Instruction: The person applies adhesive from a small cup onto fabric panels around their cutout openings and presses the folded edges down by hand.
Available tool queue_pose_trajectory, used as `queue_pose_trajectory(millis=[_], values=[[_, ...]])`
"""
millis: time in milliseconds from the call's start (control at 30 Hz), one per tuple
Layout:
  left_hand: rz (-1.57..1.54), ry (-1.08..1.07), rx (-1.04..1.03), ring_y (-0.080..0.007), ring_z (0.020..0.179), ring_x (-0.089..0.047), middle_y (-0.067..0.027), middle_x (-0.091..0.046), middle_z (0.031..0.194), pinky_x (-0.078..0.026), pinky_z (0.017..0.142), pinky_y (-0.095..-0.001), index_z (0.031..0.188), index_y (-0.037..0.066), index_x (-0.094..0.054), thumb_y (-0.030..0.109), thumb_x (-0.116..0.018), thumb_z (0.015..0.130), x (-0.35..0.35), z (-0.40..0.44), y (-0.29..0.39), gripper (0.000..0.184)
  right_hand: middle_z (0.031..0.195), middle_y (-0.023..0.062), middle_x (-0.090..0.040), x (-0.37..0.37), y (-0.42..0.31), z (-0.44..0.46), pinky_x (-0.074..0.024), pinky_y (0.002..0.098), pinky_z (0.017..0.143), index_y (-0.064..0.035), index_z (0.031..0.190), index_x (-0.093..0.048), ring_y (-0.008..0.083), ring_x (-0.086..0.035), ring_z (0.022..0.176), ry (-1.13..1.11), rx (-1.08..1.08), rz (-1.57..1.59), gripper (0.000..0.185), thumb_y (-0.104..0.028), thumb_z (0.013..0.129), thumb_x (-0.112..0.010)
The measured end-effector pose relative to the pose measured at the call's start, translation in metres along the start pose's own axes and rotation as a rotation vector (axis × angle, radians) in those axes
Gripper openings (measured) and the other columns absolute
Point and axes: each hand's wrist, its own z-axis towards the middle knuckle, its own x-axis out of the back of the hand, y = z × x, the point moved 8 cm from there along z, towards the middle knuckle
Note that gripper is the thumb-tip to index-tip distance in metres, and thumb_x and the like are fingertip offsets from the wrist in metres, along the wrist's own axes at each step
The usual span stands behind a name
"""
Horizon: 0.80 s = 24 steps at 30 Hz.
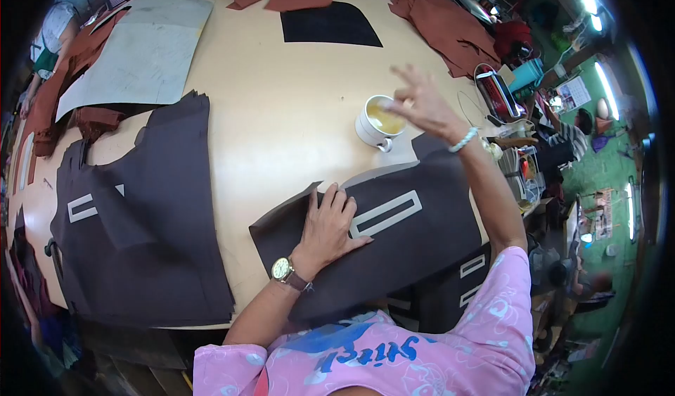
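Dark cloth (422, 255) with a pale rectangular frame (387, 213) on it lies at the table's near edge. My left hand (328, 228) rests on this cloth with its fingers apart, beside the frame's left end. A white mug (371, 126) with yellowish liquid stands beyond the cloth. My right hand (424, 105) is raised at the mug's right rim, slightly blurred, its fingers spread; whether a fingertip touches the mug is unclear. A second stack of dark cloth (155, 234) with a pale frame (82, 208) lies to the left.
A grey-green sheet (144, 51) lies at the back left. A black piece (329, 24) and brown cloth (446, 34) are at the far side. A red device (496, 95) and a turquoise bottle (526, 74) stand at the right edge. Another person (56, 34) is at far left.
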Motion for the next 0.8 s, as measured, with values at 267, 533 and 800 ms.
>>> queue_pose_trajectory(millis=[267,533,800], values=[[0.057,0.025,-0.015,-0.0305,0.117,-0.042,-0.0152,-0.049,0.11,-0.027,0.099,-0.0598,0.105,0.001,-0.056,0.056,-0.071,0.062,0.0,-0.001,0.002,0.071,0.132,0.0185,-0.042,0.104,-0.006,-0.033,-0.0292,0.0397,0.102,-0.0076,0.106,-0.06,0.0308,-0.033,0.129,0.543,0.091,-0.031,0.027,-0.023,0.085,-0.053],[0.048,0.06,-0.043,-0.0297,0.103,-0.049,-0.0142,-0.051,0.101,-0.03,0.095,-0.0597,0.1,0.002,-0.056,0.055,-0.072,0.061,0.005,-0.001,0.004,0.068,0.138,0.0216,-0.034,0.009,-0.012,-0.126,-0.0288,0.0513,0.103,-0.0129,0.098,-0.065,0.0399,-0.032,0.127,-0.224,-0.163,-0.146,0.035,0.0,0.069,-0.049],[0.108,0.082,-0.053,-0.0266,0.097,-0.051,-0.011,-0.052,0.096,-0.032,0.094,-0.0533,0.098,0.003,-0.06,0.057,-0.072,0.059,0.003,0.0,0.007,0.067,0.137,0.0256,-0.033,-0.052,-0.018,-0.22,-0.0273,0.0372,0.106,-0.0136,0.111,-0.063,0.039,-0.034,0.127,0.046,-0.416,0.605,0.054,0.008,0.067,-0.04]])
